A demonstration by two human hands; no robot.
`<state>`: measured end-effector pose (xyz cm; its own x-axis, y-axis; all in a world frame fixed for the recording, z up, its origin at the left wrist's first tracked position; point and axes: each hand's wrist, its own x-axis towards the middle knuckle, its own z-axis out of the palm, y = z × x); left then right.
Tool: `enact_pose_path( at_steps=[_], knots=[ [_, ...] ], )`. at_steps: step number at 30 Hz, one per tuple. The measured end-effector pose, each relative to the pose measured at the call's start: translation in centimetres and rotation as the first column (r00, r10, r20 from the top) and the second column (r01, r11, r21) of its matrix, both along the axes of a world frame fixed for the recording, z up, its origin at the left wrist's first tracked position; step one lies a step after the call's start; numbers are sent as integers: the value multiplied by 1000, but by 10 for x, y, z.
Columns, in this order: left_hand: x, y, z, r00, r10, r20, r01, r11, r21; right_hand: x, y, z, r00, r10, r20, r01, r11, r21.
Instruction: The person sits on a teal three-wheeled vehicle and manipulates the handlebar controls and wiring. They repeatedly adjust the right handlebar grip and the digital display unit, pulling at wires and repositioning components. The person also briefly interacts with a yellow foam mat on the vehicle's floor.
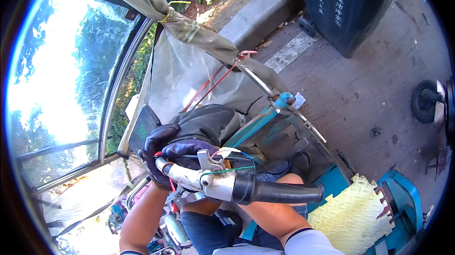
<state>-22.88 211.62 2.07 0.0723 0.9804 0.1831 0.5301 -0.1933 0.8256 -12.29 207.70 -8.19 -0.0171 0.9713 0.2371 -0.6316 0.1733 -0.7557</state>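
My left hand, in a dark glove, is curled at the inner end of a silver handlebar by a small red piece; what it grips is unclear. My right hand, also gloved, is behind the handlebar, its fingers mostly hidden. The bar carries a metal lever bracket, thin coloured wires and a black rubber grip. Beyond my hands are a dark padded cover and a flat dark mirror or screen.
A clear windshield and tied grey canvas surround the teal vehicle frame. A yellow foam mat lies at lower right. Outside stand a black wheeled bin beside a kerb and a wheel.
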Motion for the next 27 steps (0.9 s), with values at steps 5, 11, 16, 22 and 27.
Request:
enact_pose_path(
  at_steps=[5, 11, 16, 22, 27],
  knots=[
    [-17, -9, -3, 994, 77, 78, -71, 995, -76, 5, -10, -1, 1000, 28, -1, -28, 999, -27],
    [-18, -10, -4, 992, 84, 92, -79, 995, -61, 9, -19, -2, 999, 40, 2, -40, 998, -42],
    [-6, -7, 6, 994, 108, 9, -107, 992, -71, 14, -18, 0, 999, 39, 2, -39, 998, -45],
    [-16, -8, -3, 992, 87, 91, -82, 995, -60, 13, -18, 3, 999, 50, 0, -50, 998, -39],
    [-13, -7, 3, 996, 66, 62, -60, 994, -96, 15, -16, 6, 999, 49, 2, -49, 998, -40]
  ],
)
